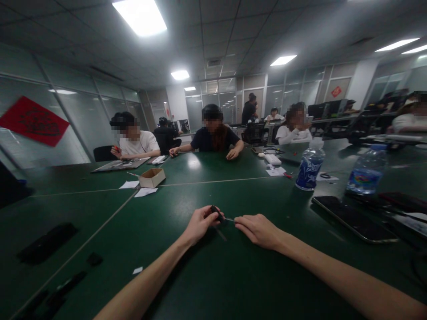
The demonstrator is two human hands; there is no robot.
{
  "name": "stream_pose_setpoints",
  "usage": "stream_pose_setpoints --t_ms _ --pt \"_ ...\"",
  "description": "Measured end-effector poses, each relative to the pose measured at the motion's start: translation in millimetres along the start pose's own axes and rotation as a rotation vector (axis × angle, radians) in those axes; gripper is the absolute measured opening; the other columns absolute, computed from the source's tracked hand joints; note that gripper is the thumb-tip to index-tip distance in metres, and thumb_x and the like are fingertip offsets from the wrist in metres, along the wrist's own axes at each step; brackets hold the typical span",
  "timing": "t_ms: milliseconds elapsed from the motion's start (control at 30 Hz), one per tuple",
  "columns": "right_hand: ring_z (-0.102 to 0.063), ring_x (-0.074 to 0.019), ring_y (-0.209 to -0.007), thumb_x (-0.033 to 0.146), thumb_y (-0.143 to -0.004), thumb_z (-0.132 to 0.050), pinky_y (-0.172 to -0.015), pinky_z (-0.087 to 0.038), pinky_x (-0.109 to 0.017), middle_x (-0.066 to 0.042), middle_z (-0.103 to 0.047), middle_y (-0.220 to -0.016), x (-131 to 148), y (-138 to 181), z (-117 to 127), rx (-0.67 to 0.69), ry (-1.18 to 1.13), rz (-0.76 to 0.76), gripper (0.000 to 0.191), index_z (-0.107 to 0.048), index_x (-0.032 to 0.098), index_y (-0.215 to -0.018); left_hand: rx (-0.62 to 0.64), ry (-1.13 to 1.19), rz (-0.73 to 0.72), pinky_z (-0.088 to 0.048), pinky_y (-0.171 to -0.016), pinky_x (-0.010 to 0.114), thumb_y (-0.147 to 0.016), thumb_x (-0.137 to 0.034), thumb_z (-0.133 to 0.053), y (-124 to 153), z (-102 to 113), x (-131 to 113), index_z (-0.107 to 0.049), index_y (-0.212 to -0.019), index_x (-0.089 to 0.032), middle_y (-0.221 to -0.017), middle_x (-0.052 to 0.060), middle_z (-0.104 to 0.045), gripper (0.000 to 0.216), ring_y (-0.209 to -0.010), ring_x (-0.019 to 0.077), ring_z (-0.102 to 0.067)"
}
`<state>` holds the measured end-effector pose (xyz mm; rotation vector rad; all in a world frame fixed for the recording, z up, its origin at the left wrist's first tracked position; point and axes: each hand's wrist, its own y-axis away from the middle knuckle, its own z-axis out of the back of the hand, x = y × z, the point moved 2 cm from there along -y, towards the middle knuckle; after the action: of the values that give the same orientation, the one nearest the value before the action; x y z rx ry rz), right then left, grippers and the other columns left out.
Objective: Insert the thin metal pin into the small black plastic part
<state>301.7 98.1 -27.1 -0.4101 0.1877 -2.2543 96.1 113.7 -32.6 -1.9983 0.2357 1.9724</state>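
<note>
Over the green table (187, 284), my left hand (200, 223) is closed around a small black part (217, 214), whose exact kind I cannot make out. My right hand (257, 229) pinches a thin metal-shafted tool (230, 219). The shaft points left and its tip meets or nearly meets the black part; contact is too small to tell. Whatever handle the tool has is hidden by my right fingers.
A phone (353, 218) and two bottles (310, 165) (367, 171) stand on the right. Left lie a black case-like object (48, 242), a small black block (94, 259) and a white scrap (138, 270). Beyond are a small cardboard box (152, 178) and co-workers at the table.
</note>
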Motion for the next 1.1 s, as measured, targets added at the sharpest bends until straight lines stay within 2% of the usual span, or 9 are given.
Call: stream_pose_setpoints --t_ms 167,400,733,1100 --pt "-0.06 -0.0156 -0.077 0.032 -0.096 -0.031 -0.071 -0.047 -0.028 -0.007 -0.064 -0.091 -1.1 -1.7 -1.6 0.002 -0.033 -0.03 0.034 -0.057 0.016 -0.11 -0.066 0.061 0.015 -0.049 -0.078 0.029 -0.07 -0.043 -0.07 1.3 -4.5 1.5 -0.06 -0.092 -0.012 -0.095 0.01 -0.064 0.039 -0.09 0.0198 -0.06" --pt "-0.061 -0.0162 -0.082 0.032 -0.096 -0.031 -0.074 -0.047 -0.028 -0.008 -0.065 -0.095 -1.9 -3.0 -4.2 -0.016 -0.06 -0.06 0.033 -0.057 0.016 -0.11 -0.087 0.098 0.023 -0.049 -0.079 0.028 -0.07 -0.044 -0.071 -1.0 -4.5 3.9 -0.059 -0.092 -0.011 -0.096 0.01 -0.064 0.041 -0.091 0.0197 -0.06" --pt "-0.061 -0.0155 -0.073 0.033 -0.096 -0.031 -0.067 -0.047 -0.027 -0.005 -0.065 -0.087 4.4 -7.8 -1.9 0.03 0.021 -0.122 0.032 -0.059 0.018 -0.103 -0.144 0.088 0.108 -0.051 -0.077 0.024 -0.081 -0.027 -0.063 -8.5 -2.2 14.2 -0.058 -0.09 -0.012 -0.093 0.01 -0.063 0.019 -0.088 0.0158 -0.061" --pt "-0.06 -0.0143 -0.069 0.029 -0.094 -0.035 -0.065 -0.044 -0.025 -0.005 -0.065 -0.081 6.6 -9.0 3.0 0.041 0.01 -0.104 0.029 -0.061 0.018 -0.1 -0.054 0.108 0.116 -0.051 -0.077 0.025 -0.083 -0.027 -0.061 -11.4 4.6 20.7 -0.057 -0.095 -0.012 -0.096 0.01 -0.062 0.02 -0.086 0.016 -0.062"
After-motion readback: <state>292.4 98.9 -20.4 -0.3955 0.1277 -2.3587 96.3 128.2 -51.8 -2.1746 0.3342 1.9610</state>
